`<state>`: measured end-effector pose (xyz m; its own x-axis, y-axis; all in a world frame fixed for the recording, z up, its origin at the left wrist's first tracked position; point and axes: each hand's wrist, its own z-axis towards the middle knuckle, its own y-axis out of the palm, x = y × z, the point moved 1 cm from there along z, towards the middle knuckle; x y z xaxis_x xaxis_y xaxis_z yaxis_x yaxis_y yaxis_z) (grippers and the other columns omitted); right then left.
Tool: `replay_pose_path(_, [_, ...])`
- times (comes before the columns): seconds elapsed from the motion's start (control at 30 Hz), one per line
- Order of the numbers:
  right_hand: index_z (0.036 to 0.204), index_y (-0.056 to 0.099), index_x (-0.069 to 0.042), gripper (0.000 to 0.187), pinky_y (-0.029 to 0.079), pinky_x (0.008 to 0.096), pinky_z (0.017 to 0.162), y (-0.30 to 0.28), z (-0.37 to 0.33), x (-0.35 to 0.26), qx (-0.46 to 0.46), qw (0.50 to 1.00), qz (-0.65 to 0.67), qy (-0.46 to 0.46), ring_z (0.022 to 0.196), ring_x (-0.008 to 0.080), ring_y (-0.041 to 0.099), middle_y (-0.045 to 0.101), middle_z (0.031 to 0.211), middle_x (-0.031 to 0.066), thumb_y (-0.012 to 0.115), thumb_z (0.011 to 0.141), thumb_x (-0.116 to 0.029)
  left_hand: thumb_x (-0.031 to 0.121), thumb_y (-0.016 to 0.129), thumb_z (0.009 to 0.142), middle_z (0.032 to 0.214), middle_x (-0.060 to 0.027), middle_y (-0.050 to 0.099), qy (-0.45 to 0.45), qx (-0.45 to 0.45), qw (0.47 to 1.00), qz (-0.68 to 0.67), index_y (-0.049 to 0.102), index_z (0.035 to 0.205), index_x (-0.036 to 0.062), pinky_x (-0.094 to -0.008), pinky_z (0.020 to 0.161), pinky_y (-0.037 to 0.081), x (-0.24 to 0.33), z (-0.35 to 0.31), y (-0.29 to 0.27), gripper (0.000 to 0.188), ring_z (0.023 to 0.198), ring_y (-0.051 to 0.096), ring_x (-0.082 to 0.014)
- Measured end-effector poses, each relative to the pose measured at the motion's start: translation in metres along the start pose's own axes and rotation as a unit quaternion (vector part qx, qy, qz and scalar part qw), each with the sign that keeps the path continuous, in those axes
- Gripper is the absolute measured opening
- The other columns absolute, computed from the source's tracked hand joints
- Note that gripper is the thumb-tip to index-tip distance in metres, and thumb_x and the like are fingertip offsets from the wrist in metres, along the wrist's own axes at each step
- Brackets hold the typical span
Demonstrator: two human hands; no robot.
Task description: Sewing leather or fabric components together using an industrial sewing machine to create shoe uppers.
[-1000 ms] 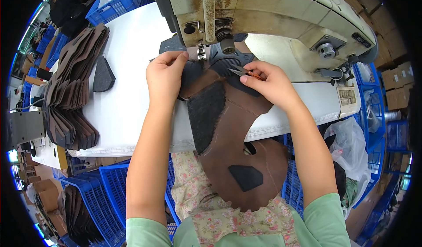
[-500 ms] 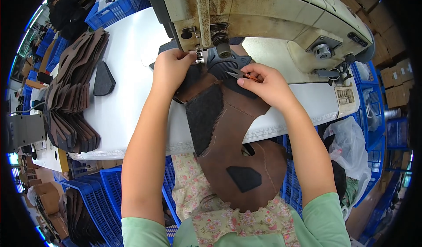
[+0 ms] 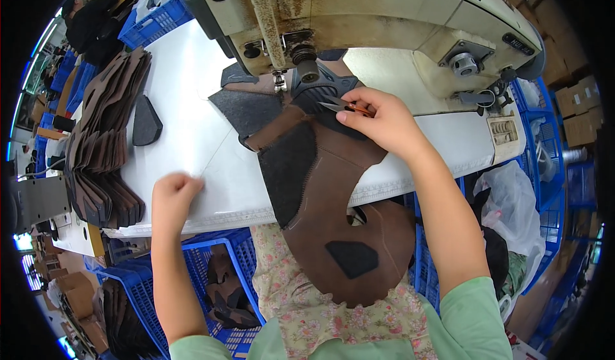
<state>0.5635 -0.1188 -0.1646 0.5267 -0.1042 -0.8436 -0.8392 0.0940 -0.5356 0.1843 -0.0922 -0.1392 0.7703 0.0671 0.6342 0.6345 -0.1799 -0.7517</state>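
Note:
My right hand [image 3: 382, 120] grips small scissors [image 3: 333, 104] with orange handles, their blades pointing left over the brown leather piece [image 3: 343, 161]. That piece, with dark patches sewn on, lies under the sewing machine's presser foot [image 3: 279, 81] and hangs over the table's front edge into my lap. Off to the left, my left hand [image 3: 174, 200] is closed in a pinch, slightly blurred. A thin thread [image 3: 220, 147] stretches taut from the work toward its fingertips.
The sewing machine [image 3: 378, 30] spans the back of the white table [image 3: 186, 84]. Stacked brown leather pieces [image 3: 106, 129] and one loose dark piece [image 3: 147, 120] lie at left. Blue crates [image 3: 138, 296] stand below the table; a clear plastic bag [image 3: 512, 200] is at right.
My left hand has moved from beside the presser foot down and left toward the table's front edge, drawing the thread out. The right hand with the scissors has shifted slightly left.

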Motion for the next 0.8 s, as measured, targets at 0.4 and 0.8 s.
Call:
replay_pose_path(0.4, [0.103, 0.07, -0.007, 0.036, 0.049, 0.0313, 0.069, 0.0, -0.008, -0.016, 0.018, 0.998, -0.002, -0.067, 0.074, 0.0198, 0.062, 0.064, 0.081, 0.0062, 0.077, 0.078, -0.031, 0.009, 0.077, 0.071, 0.108, -0.0054, 0.053, 0.132, -0.098, 0.946, -0.281, 0.073, 0.076, 0.0026, -0.0288, 0.082, 0.039, 0.013, -0.09, -0.015, 0.009, 0.093, 0.047, -0.0163])
replay_pose_path(0.8, [0.102, 0.067, -0.008, 0.026, 0.044, 0.0298, 0.049, 0.019, -0.088, -0.112, -0.008, 0.887, -0.217, -0.407, 0.06, 0.0159, 0.054, 0.048, 0.073, 0.0008, 0.067, 0.077, -0.016, 0.014, 0.075, 0.06, 0.151, -0.0229, 0.034, 0.299, -0.227, 0.834, -0.405, 0.074, 0.067, 0.0067, -0.0418, 0.1, 0.032, 0.046, -0.061, 0.034, 0.01, 0.128, 0.041, -0.0347])
